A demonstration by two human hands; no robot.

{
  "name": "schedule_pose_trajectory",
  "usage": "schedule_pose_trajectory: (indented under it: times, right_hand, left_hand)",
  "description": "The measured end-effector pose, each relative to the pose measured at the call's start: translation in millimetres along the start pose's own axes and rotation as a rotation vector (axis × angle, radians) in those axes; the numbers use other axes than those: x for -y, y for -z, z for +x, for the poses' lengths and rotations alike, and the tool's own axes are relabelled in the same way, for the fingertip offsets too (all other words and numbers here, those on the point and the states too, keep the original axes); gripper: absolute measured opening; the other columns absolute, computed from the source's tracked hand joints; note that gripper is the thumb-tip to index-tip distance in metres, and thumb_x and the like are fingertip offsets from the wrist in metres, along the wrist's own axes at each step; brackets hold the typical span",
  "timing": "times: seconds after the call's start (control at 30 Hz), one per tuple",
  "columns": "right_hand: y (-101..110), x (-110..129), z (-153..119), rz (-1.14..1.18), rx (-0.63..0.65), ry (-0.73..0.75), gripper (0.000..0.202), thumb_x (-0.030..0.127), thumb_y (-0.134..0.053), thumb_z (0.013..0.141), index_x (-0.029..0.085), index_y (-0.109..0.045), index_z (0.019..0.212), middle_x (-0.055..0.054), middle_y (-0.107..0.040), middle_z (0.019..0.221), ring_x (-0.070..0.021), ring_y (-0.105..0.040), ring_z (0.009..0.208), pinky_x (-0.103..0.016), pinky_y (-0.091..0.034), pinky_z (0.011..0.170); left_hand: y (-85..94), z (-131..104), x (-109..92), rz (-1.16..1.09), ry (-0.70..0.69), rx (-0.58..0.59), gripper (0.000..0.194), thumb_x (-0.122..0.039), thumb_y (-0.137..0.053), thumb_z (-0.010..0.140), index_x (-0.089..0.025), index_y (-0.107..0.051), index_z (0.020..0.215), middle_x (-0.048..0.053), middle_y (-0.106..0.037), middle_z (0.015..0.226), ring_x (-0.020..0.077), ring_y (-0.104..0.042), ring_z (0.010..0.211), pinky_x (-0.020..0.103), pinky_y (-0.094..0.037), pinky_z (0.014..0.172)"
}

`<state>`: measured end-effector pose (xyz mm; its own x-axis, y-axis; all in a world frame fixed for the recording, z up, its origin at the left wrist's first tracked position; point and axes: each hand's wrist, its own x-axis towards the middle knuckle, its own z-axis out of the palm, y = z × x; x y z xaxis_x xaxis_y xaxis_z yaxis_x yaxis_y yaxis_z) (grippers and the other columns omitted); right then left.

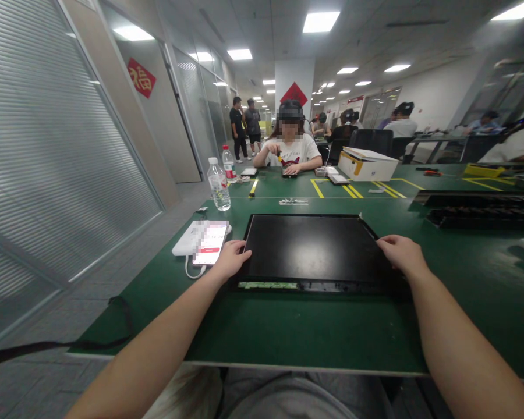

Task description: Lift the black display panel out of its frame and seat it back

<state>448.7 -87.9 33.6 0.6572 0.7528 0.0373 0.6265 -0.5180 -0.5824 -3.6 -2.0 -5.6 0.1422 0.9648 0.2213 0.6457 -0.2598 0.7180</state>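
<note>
A flat black display panel [310, 247] lies on the green table in front of me, its dark face up. Along its near edge shows a green circuit strip [268, 286]. My left hand [233, 259] grips the panel's left edge, thumb on top and fingers at the side. On the opposite edge, my right hand [402, 253] pinches the rim near the upper right, its fingertips partly hidden. Just left of my left hand lie a phone [209, 241] with a lit screen and a white power bank [186, 240] with a cable.
Two plastic bottles, a clear one [219, 186] and a red-capped one [228, 163], stand at the back left. Across the green table [314, 337] a co-worker [290, 145] handles a small device. Long black parts [484, 209] lie at right, behind them a white box [369, 166].
</note>
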Motion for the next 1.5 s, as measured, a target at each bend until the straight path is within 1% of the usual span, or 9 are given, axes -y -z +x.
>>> schedule_pose_trajectory:
  times: [0.13, 0.3, 0.5, 0.6, 0.8, 0.93, 1.13, 1.33, 1.5]
  right_hand:
    - [-0.1, -0.1, 0.4, -0.012, 0.007, -0.001, 0.036, 0.036, -0.06, 0.086, 0.017, -0.082, 0.107, -0.009, -0.078, 0.084, -0.0142, -0.057, 0.045, -0.029, -0.05, 0.052]
    - [0.9, -0.5, 0.2, -0.009, 0.009, 0.009, 0.035, 0.036, -0.061, 0.085, 0.017, -0.082, 0.106, -0.009, -0.078, 0.086, -0.0142, -0.058, 0.046, -0.029, -0.05, 0.052]
    - [-1.2, -3.6, 1.6, 0.011, -0.012, 0.021, 0.034, 0.037, -0.062, 0.084, 0.017, -0.082, 0.103, -0.011, -0.079, 0.092, -0.0165, -0.063, 0.055, -0.028, -0.047, 0.048]
    - [-2.6, -6.3, 3.4, 0.019, -0.021, 0.025, 0.033, 0.037, -0.063, 0.083, 0.017, -0.081, 0.101, -0.011, -0.078, 0.091, -0.0169, -0.063, 0.055, -0.027, -0.046, 0.047]
    - [-1.0, -5.8, 4.7, 0.012, 0.018, -0.011, 0.036, 0.038, -0.062, 0.085, 0.017, -0.081, 0.107, -0.011, -0.079, 0.096, -0.0156, -0.061, 0.052, -0.029, -0.048, 0.051]
    - [1.4, -2.6, 3.4, 0.017, 0.024, -0.017, 0.035, 0.037, -0.062, 0.086, 0.015, -0.081, 0.106, -0.013, -0.079, 0.097, -0.0164, -0.06, 0.052, -0.031, -0.048, 0.052]
    - [3.3, -0.8, 0.5, 0.013, 0.025, -0.023, 0.034, 0.039, -0.062, 0.086, 0.017, -0.081, 0.104, -0.012, -0.078, 0.097, -0.0178, -0.063, 0.057, -0.03, -0.048, 0.053]
    - [4.7, 1.5, -1.3, 0.021, 0.02, -0.026, 0.03, 0.037, -0.063, 0.084, 0.017, -0.08, 0.099, -0.011, -0.077, 0.089, -0.0179, -0.062, 0.056, -0.03, -0.047, 0.051]
    - [5.9, 3.4, -3.2, 0.014, 0.024, -0.038, 0.031, 0.037, -0.062, 0.083, 0.018, -0.08, 0.1, -0.01, -0.077, 0.087, -0.0172, -0.061, 0.054, -0.029, -0.047, 0.05]
  left_hand:
    - [2.5, -0.6, -3.4, -0.044, 0.005, 0.057, 0.031, -0.029, -0.068, 0.082, -0.018, -0.081, 0.107, 0.012, -0.077, 0.123, 0.0303, -0.069, 0.117, 0.041, -0.054, 0.103]
    - [2.7, -1.0, -4.8, -0.093, 0.022, 0.051, 0.03, -0.029, -0.069, 0.081, -0.017, -0.081, 0.105, 0.012, -0.076, 0.123, 0.0329, -0.066, 0.121, 0.044, -0.052, 0.106]
    - [2.9, -4.0, -8.8, -0.195, 0.024, 0.071, 0.03, -0.025, -0.069, 0.078, -0.016, -0.082, 0.104, 0.01, -0.08, 0.112, 0.0295, -0.072, 0.106, 0.041, -0.057, 0.096]
    - [2.6, -4.8, -11.1, -0.22, 0.018, 0.069, 0.029, -0.023, -0.069, 0.078, -0.015, -0.082, 0.103, 0.01, -0.081, 0.11, 0.0285, -0.073, 0.104, 0.04, -0.058, 0.096]
    - [0.6, -3.8, -9.9, -0.2, 0.004, 0.057, 0.021, -0.019, -0.067, 0.08, -0.017, -0.081, 0.095, 0.008, -0.079, 0.105, 0.026, -0.072, 0.106, 0.039, -0.057, 0.1]
    - [0.0, -3.8, -9.0, -0.171, 0.005, 0.051, 0.02, -0.019, -0.068, 0.081, -0.017, -0.081, 0.096, 0.008, -0.078, 0.106, 0.0262, -0.071, 0.108, 0.039, -0.057, 0.1]
    - [0.2, -5.1, -11.3, -0.141, 0.011, 0.048, 0.022, -0.021, -0.07, 0.08, -0.017, -0.082, 0.099, 0.008, -0.079, 0.105, 0.028, -0.07, 0.111, 0.039, -0.057, 0.1]
    - [0.4, -5.1, -12.6, -0.139, 0.002, 0.045, 0.02, -0.022, -0.074, 0.08, -0.018, -0.082, 0.097, 0.008, -0.078, 0.106, 0.028, -0.07, 0.109, 0.04, -0.057, 0.1]
    - [0.8, -4.8, -12.5, -0.132, -0.004, 0.053, 0.021, -0.021, -0.071, 0.08, -0.017, -0.082, 0.097, 0.008, -0.078, 0.104, 0.0274, -0.07, 0.109, 0.039, -0.056, 0.099]
